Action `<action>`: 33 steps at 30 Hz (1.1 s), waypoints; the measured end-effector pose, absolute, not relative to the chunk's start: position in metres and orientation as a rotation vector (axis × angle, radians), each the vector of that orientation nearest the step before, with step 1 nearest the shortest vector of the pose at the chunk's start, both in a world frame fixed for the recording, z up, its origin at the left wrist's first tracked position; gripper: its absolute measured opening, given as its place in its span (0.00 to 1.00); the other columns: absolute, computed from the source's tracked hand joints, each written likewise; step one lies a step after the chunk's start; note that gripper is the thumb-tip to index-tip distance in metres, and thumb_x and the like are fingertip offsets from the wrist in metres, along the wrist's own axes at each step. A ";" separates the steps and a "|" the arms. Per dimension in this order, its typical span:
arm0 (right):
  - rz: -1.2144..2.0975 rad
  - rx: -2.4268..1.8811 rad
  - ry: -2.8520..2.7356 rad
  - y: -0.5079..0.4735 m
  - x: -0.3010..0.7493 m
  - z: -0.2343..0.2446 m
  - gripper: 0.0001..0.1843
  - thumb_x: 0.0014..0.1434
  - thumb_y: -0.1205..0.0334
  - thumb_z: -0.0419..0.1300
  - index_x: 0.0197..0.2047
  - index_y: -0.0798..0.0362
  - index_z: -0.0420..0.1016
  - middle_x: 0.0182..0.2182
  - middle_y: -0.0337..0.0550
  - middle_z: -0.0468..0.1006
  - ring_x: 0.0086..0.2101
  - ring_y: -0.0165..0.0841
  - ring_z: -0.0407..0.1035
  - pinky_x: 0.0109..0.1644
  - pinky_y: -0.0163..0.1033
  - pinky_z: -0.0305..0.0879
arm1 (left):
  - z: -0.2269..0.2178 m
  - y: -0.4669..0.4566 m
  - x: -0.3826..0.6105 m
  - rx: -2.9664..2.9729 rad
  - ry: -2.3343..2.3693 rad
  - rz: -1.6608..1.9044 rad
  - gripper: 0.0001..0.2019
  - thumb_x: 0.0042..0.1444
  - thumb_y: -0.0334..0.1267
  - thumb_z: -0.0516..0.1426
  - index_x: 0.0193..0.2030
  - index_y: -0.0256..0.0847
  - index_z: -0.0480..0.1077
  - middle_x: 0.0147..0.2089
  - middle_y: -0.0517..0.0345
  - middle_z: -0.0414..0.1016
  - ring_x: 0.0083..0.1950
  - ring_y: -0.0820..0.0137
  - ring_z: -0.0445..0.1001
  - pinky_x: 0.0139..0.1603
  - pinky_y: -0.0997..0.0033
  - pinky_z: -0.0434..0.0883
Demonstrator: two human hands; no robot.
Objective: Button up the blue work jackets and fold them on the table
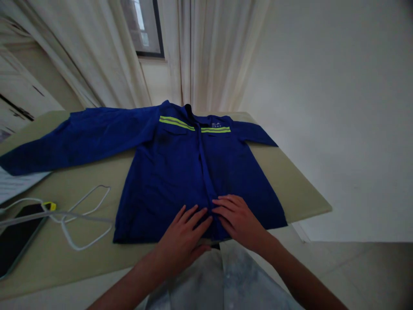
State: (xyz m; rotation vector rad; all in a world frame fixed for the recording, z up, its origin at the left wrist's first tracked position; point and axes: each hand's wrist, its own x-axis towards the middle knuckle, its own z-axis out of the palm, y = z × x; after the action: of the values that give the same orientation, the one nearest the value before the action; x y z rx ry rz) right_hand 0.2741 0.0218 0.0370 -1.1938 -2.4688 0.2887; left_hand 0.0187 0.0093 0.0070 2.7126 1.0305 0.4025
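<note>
Left hand (182, 243), right hand (238, 221) on one blue work jacket (174, 172)

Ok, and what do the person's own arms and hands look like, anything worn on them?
Both forearms are bare, with no sleeve showing on them. The left hand and the right hand wear no gloves, and no ring, watch or bracelet shows on the fingers or wrists. Just below them is pale grey, mottled clothing, probably the person's own.
</note>
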 end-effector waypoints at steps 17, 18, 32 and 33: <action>0.042 -1.208 -2.251 -0.030 0.268 -0.009 0.10 0.72 0.61 0.61 0.52 0.48 0.84 0.41 0.47 0.83 0.44 0.40 0.74 0.51 0.48 0.73 | 0.010 0.013 0.029 2.828 1.057 0.435 0.13 0.69 0.41 0.61 0.59 0.49 0.77 0.57 0.53 0.80 0.53 0.60 0.75 0.49 0.58 0.67; 0.042 -1.204 -2.243 -0.030 0.267 -0.010 0.10 0.72 0.61 0.62 0.52 0.48 0.84 0.40 0.47 0.82 0.43 0.40 0.73 0.50 0.48 0.73 | 0.009 0.013 0.029 2.834 1.039 0.462 0.12 0.70 0.40 0.60 0.57 0.48 0.78 0.57 0.53 0.80 0.53 0.61 0.75 0.48 0.58 0.67; 0.136 -1.207 -1.862 -0.028 0.248 -0.013 0.09 0.71 0.62 0.63 0.49 0.46 0.85 0.39 0.47 0.79 0.42 0.40 0.73 0.47 0.48 0.76 | 0.005 0.016 0.029 3.096 1.002 0.495 0.10 0.69 0.30 0.56 0.55 0.39 0.72 0.42 0.52 0.75 0.42 0.60 0.71 0.43 0.59 0.68; 0.122 -1.219 -1.879 -0.028 0.248 -0.013 0.09 0.71 0.62 0.62 0.49 0.46 0.85 0.39 0.48 0.79 0.42 0.40 0.73 0.47 0.49 0.76 | 0.006 0.017 0.029 3.088 0.989 0.488 0.09 0.69 0.30 0.56 0.53 0.39 0.73 0.41 0.52 0.74 0.42 0.60 0.71 0.42 0.59 0.67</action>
State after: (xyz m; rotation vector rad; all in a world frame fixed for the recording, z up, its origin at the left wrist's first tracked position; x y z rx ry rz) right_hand 0.2478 -0.0276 -0.0125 -1.2190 -1.8790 0.1225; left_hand 0.0294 0.0172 0.0058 3.0878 0.9891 0.4876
